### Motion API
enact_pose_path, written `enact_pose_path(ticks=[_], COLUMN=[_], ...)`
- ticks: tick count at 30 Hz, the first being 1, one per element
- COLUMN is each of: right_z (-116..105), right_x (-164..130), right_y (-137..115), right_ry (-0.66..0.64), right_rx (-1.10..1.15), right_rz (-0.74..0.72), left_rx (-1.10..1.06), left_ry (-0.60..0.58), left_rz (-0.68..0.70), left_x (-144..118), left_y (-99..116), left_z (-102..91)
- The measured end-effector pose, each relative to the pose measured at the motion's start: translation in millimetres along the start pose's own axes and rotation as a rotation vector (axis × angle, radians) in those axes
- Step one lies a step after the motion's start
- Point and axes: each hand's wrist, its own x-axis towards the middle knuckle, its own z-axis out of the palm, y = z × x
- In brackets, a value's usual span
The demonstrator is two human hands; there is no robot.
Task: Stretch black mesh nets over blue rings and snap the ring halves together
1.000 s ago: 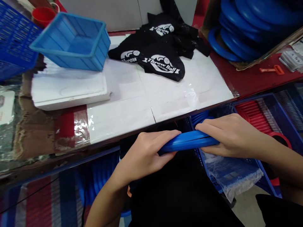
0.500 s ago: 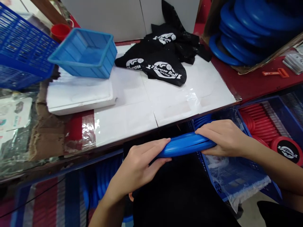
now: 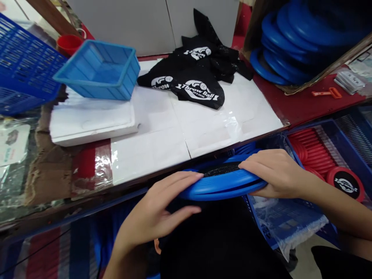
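Both hands hold a stack of blue round discs (image 3: 222, 186) with black mesh showing inside the top rim, just below the table's front edge. My left hand (image 3: 157, 211) grips the stack's left end, fingers over the top and thumb beneath. My right hand (image 3: 273, 172) clasps its right end from above. Black fabric lies under the discs on my lap.
On the white-covered table (image 3: 162, 135) lie black mesh bags (image 3: 194, 77) printed "Throw Ball", a light blue tray (image 3: 99, 69) on a white foam slab, and a dark blue basket (image 3: 20, 69). Blue rings (image 3: 293, 35) fill a cardboard box; red discs (image 3: 319, 155) sit in a blue crate.
The discs have tilted toward me so the mesh inside shows. My left hand slid lower along the left end; the right hand kept its hold.
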Motion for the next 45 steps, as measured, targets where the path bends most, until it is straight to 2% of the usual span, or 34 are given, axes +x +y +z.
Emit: enact_pose_path(ticks=[4,6,14,20,25,30,40,45], right_z=[4,3,-5,-14,-15,-10,-2,-9], right_x=[6,8,14,27,30,29,26,24], right_y=[-9,-11,-11,-11,-15,-22,-25,-19], right_ry=[-0.030,-0.031,-0.075,-0.149,-0.177,-0.125,-0.035,-0.082], right_rx=[-0.080,-0.099,-0.146,-0.014,0.043,-0.007,-0.173,-0.036], right_rz=[-0.026,-0.028,-0.018,0.032,0.081,0.069,-0.030,0.006], left_rx=[0.025,-0.004,-0.183,-0.130,-0.084,0.009,0.065,-0.009], left_ry=[0.028,0.039,0.150,0.078,-0.002,0.051,-0.019,0.042], left_rz=[0.102,0.110,-0.033,-0.047,0.027,0.066,0.093,0.095], left_x=[22,29,35,36,35,34,41,33], left_y=[15,18,26,21,18,21,24,19], left_z=[17.6,22.0,28.3,18.5,16.3,17.8,14.1,11.0])
